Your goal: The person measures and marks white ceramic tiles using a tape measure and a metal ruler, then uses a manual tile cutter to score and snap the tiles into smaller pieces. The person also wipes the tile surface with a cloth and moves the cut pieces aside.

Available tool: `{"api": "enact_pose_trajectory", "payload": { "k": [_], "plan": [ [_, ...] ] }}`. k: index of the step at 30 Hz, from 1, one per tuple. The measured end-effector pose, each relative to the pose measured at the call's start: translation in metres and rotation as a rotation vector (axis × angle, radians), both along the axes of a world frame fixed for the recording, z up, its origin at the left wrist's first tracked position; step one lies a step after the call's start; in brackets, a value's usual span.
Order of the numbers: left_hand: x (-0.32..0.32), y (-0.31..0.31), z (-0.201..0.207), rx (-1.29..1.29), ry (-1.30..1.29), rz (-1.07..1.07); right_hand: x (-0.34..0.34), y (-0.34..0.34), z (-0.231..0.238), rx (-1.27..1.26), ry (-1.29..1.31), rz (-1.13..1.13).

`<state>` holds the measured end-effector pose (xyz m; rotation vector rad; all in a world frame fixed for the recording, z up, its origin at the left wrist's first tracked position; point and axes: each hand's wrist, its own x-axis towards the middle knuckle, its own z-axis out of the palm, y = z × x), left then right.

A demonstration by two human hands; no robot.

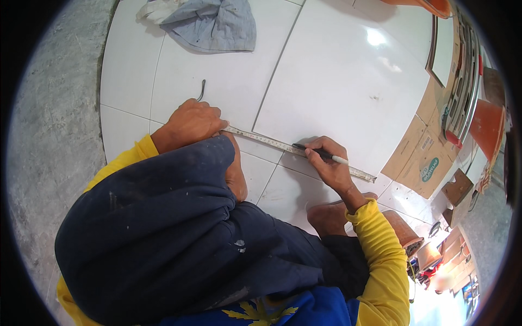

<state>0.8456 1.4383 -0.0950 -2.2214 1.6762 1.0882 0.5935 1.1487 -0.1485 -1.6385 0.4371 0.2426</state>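
Observation:
A pale tape measure blade (261, 139) runs across the near edge of a large white tile (337, 81), its end out to the right. My left hand (191, 120) is closed round the tape's left end beside my knee. A dark cord loop (203, 89) sticks up behind that hand; the tape's case is hidden. My right hand (329, 163) pinches a black marker with a pale grey end (340, 160). The marker's dark tip points left and meets the blade near its middle, by the tile's edge.
A crumpled grey-blue cloth (217, 24) lies at the far left on the tiled floor. Flattened cardboard (416, 157) and stacked long strips (462, 81) border the tile on the right. An orange container (485, 127) stands beyond. My bare feet (327, 218) rest close to the tape.

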Motion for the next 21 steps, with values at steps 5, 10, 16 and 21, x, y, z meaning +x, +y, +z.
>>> {"api": "enact_pose_trajectory", "payload": {
  "k": [5,10,16,21],
  "plan": [
    [0.0,0.0,-0.001,0.0,0.011,0.007,0.0,-0.003,-0.002,0.025,0.022,-0.017],
    [0.001,-0.001,0.001,0.021,0.02,0.018,0.0,-0.002,-0.001,0.024,0.024,0.006],
    [0.005,0.008,-0.005,-0.112,0.034,-0.013,-0.001,-0.002,0.001,0.155,0.134,-0.119],
    [0.023,0.003,0.009,-0.194,0.218,-0.009,0.035,-0.038,0.035,0.262,0.04,-0.371]
  ]
}}
